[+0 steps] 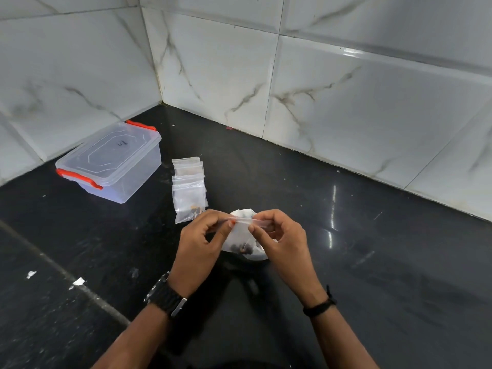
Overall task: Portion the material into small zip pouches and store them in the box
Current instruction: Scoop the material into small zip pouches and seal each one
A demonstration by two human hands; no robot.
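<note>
Both hands pinch the zip strip of a small clear pouch (pixel 241 237) near centre, left hand (pixel 198 245) and right hand (pixel 282 241) at either end; it looks light, limp and slippery, best held by that stiffer top edge. Dark bits inside are unidentifiable, the white container (pixel 259 255) beneath is mostly hidden, and the lidded box (pixel 111 162) sits far left beside filled pouches (pixel 189 187).

Glossy black stone counter (pixel 372 262): lidded clear plastic box with red latches (pixel 111 161) at left; stacked small clear zip pouches (pixel 189 189) at centre.

both hands (pixel 241 235) pinching zip pouch (pixel 241 237), box (pixel 111 162)
</note>
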